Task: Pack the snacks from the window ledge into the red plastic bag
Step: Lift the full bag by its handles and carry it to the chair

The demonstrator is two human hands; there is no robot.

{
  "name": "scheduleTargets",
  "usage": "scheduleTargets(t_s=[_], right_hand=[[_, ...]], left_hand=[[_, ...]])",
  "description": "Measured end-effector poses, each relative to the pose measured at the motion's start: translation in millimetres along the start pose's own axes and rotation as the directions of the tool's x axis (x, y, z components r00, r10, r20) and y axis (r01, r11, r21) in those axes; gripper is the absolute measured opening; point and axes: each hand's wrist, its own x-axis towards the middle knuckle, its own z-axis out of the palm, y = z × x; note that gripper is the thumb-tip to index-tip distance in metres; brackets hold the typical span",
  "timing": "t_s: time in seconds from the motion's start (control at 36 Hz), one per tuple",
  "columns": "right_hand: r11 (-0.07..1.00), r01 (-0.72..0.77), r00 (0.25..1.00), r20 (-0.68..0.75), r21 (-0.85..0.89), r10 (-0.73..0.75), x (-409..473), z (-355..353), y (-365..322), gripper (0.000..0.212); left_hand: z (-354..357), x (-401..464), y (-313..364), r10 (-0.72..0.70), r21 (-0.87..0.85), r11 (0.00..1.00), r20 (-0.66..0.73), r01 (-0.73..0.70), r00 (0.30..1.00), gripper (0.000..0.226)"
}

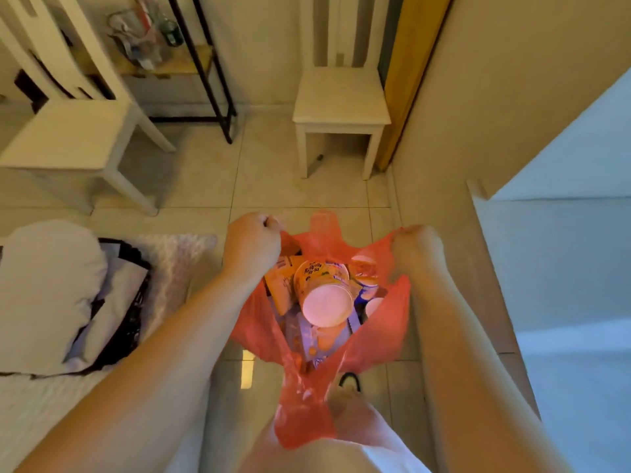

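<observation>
Nearest the lens, one slack handle of the red plastic bag (382,322) droops toward the person's lap; bag hangs above the tiled floor (205,186), mouth up, long axis vertical, snacks (324,291) inside, one cup lying tilted. Left hand (252,244) and right hand (415,245) each grip opposite rim edges. Advised: keep both edges level and spread, gather handles before lifting.

Packets (309,339) under the cup (324,295) are blurred, perhaps snacks; labels unreadable.

Print on snack cup (321,279) illegible
</observation>
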Motion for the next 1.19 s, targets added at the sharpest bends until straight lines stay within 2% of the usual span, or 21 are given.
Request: scheduleTargets(t_s=[0.11, 0.22, 0.36, 0.42, 0.58, 0.78, 0.97, 1.19], right_hand=[[0.983, 0.179, 0.983, -0.045, 0.049, -0.177, 10.1, 13.4, -3.8, 0.033], [0.965, 0.237, 0.971, -0.053, 0.113, -0.232, 25.6, 11.8, -11.3, 0.038], [0.97, 0.141, 0.99, -0.047, 0.2, -0.134, 48.0, 3.2, -35.2, 0.026], [0.969, 0.145, 0.989, -0.053, 0.2, -0.137, 55.7, 1.8, -43.4, 0.023], [0.973, 0.099, 0.99, -0.119, 0.208, -0.075, 100.0, 5.1, -76.1, 0.024], [0.98, 0.034, 0.987, -0.16, 0.198, -0.002, 142.4, 9.5, -107.4, 0.029], [0.974, -0.004, 0.982, -0.183, 0.228, 0.047, 187.8, 14.8, -135.1, 0.03], [0.985, 0.028, 0.991, -0.135, 0.168, -0.005, 260.5, 11.8, -156.7, 0.032]], left_hand=[[2.9, 18.0, -3.5, -0.049, -0.016, 0.999, -0.07, 0.048, 0.996, 0.031], [9.8, 36.7, 5.4, -0.059, -0.027, 0.998, -0.131, 0.056, 0.99, 0.03], [14.9, 63.4, 17.2, -0.053, -0.101, 0.994, -0.14, 0.039, 0.989, 0.03], [17.2, 75.8, 20.9, -0.031, -0.099, 0.995, -0.121, 0.019, 0.992, 0.03], [21.9, 143.2, 38.6, -0.076, -0.195, 0.978, 0.022, 0.079, 0.997, 0.045], [36.5, 199.9, 59.2, -0.096, -0.232, 0.963, 0.167, 0.134, 0.981, 0.029], [43.1, 249.8, 81.5, -0.119, -0.241, 0.956, 0.19, 0.164, 0.974, 0.025], [60.2, 304.3, 118.9, -0.152, -0.269, 0.944, 0.156, 0.19, 0.976, 0.028]])
